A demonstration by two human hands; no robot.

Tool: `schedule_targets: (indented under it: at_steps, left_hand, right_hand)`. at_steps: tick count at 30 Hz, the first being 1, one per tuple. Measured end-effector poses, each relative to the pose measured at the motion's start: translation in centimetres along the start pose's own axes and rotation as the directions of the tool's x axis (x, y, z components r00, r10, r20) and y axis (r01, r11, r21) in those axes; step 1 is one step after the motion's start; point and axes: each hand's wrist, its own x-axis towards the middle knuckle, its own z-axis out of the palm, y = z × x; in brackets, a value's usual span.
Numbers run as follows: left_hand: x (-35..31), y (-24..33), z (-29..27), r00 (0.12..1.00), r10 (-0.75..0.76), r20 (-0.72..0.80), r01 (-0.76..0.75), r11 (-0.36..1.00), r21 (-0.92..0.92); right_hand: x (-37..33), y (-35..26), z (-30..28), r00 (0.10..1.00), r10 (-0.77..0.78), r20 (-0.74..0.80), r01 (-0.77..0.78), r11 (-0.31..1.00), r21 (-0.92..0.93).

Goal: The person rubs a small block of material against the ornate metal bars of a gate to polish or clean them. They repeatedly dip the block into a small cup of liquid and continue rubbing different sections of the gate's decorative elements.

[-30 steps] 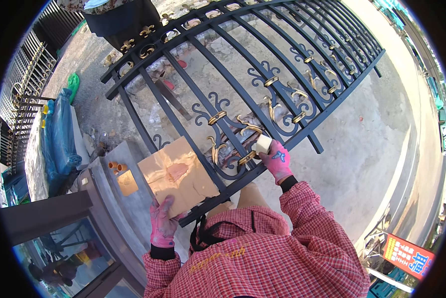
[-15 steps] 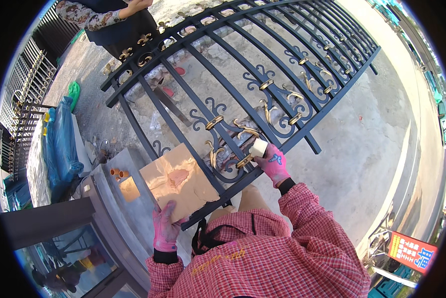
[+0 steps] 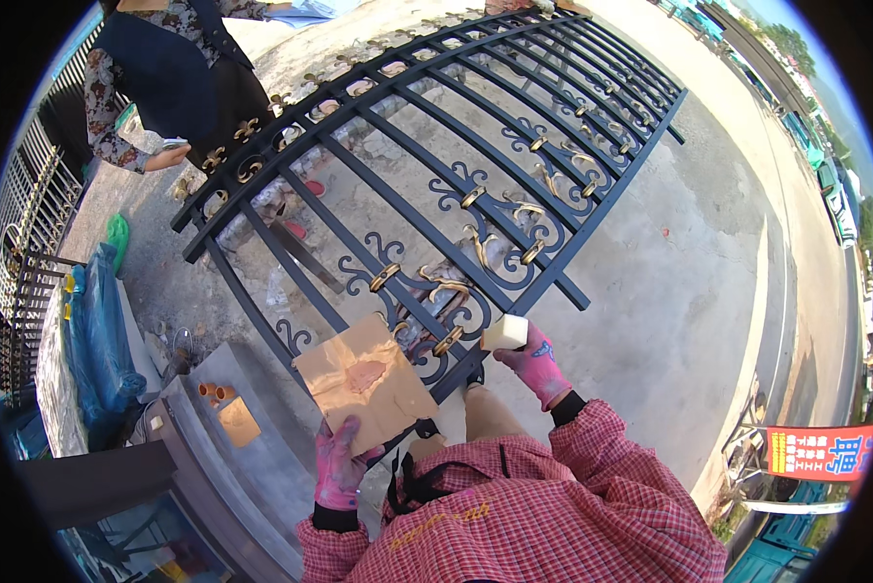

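My left hand [image 3: 339, 464], in a stained pink glove, grips the lower edge of a square tan board [image 3: 397, 403]. A shiny gold-coloured smear with a pinkish patch covers the board's middle. My right hand [image 3: 538, 371], gloved in pink, pinches a small white sponge block [image 3: 507, 333]. The sponge is just right of a gold collar [image 3: 447, 340] on a black metal railing [image 3: 428, 199]; whether it touches the rail beside it I cannot tell. Scrolls, collars and leaf shapes on the railing are black or gold. The board hides part of its near left end.
Beyond the railing's left end stands another person [image 3: 169, 68] in a dark apron, a pale object in one hand. On a grey ledge at left are copper-coloured cups [image 3: 224, 393] and a gold-tan square [image 3: 239, 422]. Blue wrapped material [image 3: 104, 330] lies farther left. A red sign [image 3: 815, 453] is at right.
My right hand with the sponge has drawn back from the gold collar to the right. My view has shifted, showing more of the other person. The board remains in my left hand.
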Motion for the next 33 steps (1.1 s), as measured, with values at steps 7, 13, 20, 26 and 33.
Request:
schedule_targets:
  at_steps: [7, 13, 20, 26, 33]
  left_hand:
    - [1.4, -2.0, 4.4, 1.0, -0.01, 0.015, 0.009, 0.999, 0.032]
    - [3.1, -4.3, 12.5, 0.999, -0.029, 0.014, 0.03, 0.999, -0.031]
    - [4.7, -5.6, 17.8, 0.998, -0.018, 0.052, 0.021, 0.998, -0.06]
    - [5.5, -4.6, 19.2, 0.996, 0.023, 0.082, -0.024, 1.0, 0.011]
    - [7.1, -4.3, 17.7, 0.983, 0.057, 0.173, -0.065, 0.997, 0.04]
  right_hand:
    - [3.4, -3.6, -4.4, 0.998, 0.003, 0.064, -0.011, 0.991, 0.13]
    - [6.8, -11.0, -8.7, 0.961, -0.195, 0.194, 0.185, 0.98, 0.068]
    - [9.4, -15.4, -9.4, 0.748, -0.513, 0.42, 0.637, 0.732, -0.241]
    - [10.5, -16.5, -8.6, 0.665, -0.503, 0.553, 0.746, 0.475, -0.467]
    - [10.5, -17.2, -8.6, 0.689, -0.516, 0.51, 0.72, 0.404, -0.564]
